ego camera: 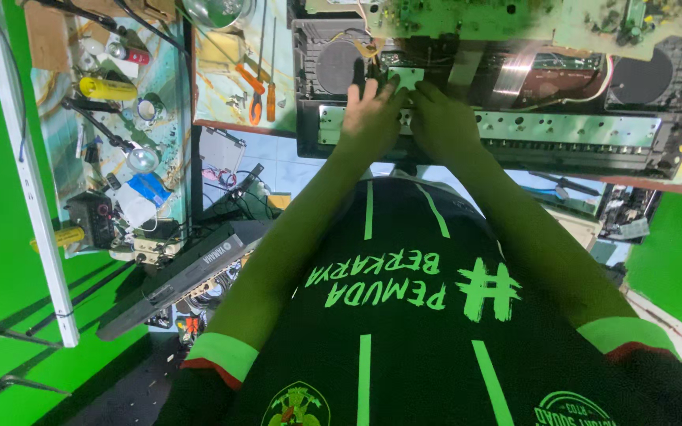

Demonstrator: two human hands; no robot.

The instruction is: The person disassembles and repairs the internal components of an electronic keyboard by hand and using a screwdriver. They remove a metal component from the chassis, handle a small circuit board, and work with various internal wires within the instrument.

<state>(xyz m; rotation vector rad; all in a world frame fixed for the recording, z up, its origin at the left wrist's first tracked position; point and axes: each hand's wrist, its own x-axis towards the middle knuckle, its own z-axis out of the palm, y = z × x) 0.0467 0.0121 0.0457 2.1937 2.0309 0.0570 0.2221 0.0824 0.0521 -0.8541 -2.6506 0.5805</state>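
The opened electronic chassis [507,118] lies across the workbench straight ahead of you, its metal front rail facing you and a green circuit board [467,20] tilted up above it. Your left hand [369,118] rests spread, fingers open, on the rail near the round speaker [339,67]. Your right hand [442,122] lies just beside it, fingers curled onto a small pale part [406,77]; you cannot tell whether it grips.

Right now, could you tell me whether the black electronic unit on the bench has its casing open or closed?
Open: the black electronic unit shows bare speaker cones, a green circuit board and loose wiring.
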